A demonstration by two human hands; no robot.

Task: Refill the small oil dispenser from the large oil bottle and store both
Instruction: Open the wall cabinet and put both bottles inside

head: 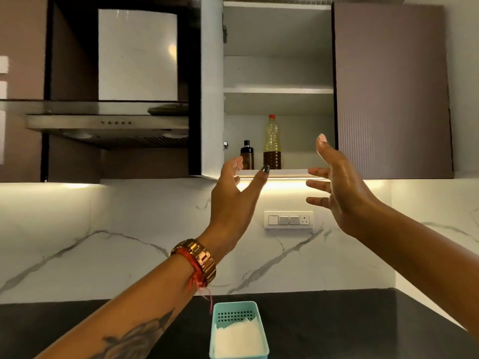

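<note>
Both your hands are raised toward the open cabinet (278, 73) and neither holds anything. Your left hand (233, 195) is spread open, thumb and fingers apart, its fingertips level with the front edge of the bottom shelf (285, 172), just below the dispenser (247, 156). Your right hand (339, 185) is open too, palm turned inward toward the left, thumb up and fingers splayed, to the right of the bottle (272, 143) and in front of the closed cabinet door (391, 86). The bottle stands upright on the bottom shelf, red cap on, dark oil filling roughly its lower third and clear yellowish plastic above. The dispenser, small and dark with a black top, stands upright just left of the bottle; the two are close, though you cannot tell whether they touch. The shelf above them shows nothing on it. On your left wrist sits a gold watch (201, 260) with a red thread (194, 270) beside it. Left of the cabinet hangs the steel hood (108, 123). Below, on the marble wall, is a switch plate (288, 219), between your two forearms. On the dark counter (324, 322) near the bottom edge sits a teal basket (239, 330) holding something white.
</note>
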